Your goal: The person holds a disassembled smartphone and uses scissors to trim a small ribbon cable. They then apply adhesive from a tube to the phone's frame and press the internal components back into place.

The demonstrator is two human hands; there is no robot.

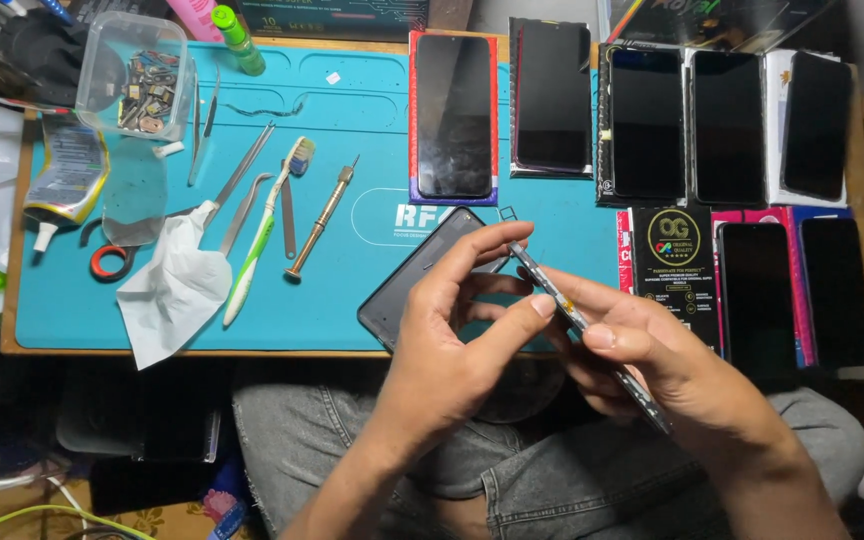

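— So, where are your hands?
— Just off the near edge of the blue mat (352, 110), your right hand (652, 365) grips a thin phone frame (577, 320) edge-on. Your left hand (452, 330) curls over it, thumb on its rim.
— And the dark phone (407, 285)?
— On the mat, behind your left hand.
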